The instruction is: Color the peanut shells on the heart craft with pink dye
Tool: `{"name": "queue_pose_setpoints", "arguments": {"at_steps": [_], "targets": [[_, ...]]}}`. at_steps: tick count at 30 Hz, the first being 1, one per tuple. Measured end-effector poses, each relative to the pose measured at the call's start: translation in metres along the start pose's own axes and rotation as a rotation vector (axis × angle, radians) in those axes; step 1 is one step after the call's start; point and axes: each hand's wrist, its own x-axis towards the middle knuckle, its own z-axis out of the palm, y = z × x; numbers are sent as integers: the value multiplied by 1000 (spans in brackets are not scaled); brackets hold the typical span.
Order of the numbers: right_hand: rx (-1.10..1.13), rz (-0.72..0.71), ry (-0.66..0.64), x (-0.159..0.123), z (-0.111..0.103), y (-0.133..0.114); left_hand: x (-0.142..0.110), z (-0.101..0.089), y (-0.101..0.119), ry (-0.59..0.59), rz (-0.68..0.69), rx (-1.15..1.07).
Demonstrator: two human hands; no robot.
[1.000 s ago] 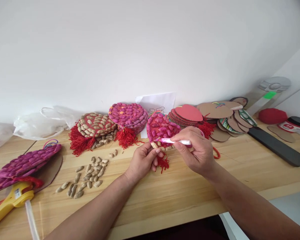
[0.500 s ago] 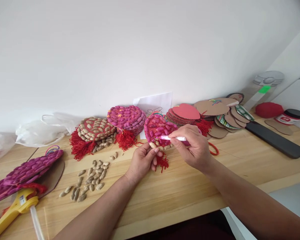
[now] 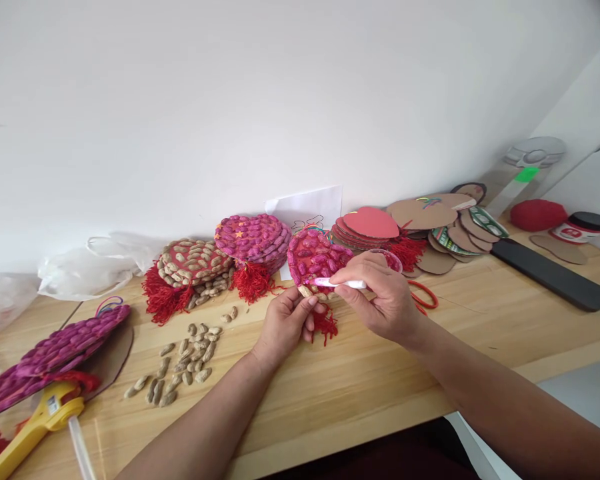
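Observation:
My left hand pinches the lower edge of a peanut-covered plaque, holding it tilted up off the table. Most of the plaque's peanuts are magenta; a few along the bottom stay tan, and a red yarn tassel hangs below. A white marker-like pen with a pink tip is gripped in my right hand. Its tip touches or nearly touches the lower peanuts, just above my left thumb. Behind the right hand, a small round clear dish with pink in it is partly hidden.
Loose peanuts lie left of my forearm. Behind stand a tan peanut plaque and stacked magenta ones. Red hearts, cardboard shapes and a black case line the right. A yellow glue gun sits front left.
The pen and my right hand have shifted slightly left and down, toward the plaque's lower edge. My left hand keeps its hold. More of the round dish shows behind the right hand.

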Motion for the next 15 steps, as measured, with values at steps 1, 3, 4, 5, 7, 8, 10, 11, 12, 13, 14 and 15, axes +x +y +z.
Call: {"name": "queue_pose_setpoints", "arguments": {"at_steps": [1,3,4,5,7,8,10,11,12,13,14,15], "targets": [[-9,2,-9,0,0,0,0,0,0,2,1,1],[-38,12,-3,0,0,1,0,0,0,9,0,3],[-48,18,11,0,0,1,0,0,0,11,-2,4],[-53,23,28,0,-1,2,0,0,1,13,-4,5],[-45,28,41,1,-1,2,0,0,1,15,-6,9],[-37,29,41,1,-1,2,0,0,1,15,-8,14],[-34,29,34,1,-1,2,0,0,2,23,-8,21],[-42,28,29,1,-1,2,0,0,2,28,-8,24],[-55,23,27,1,-1,2,0,0,3,33,-7,26],[-69,14,28,1,0,1,0,0,3,35,-6,28],[-85,3,32,1,0,1,0,0,3,36,-4,32],[-97,-10,39,1,0,1,0,0,4,34,-2,37]]}}
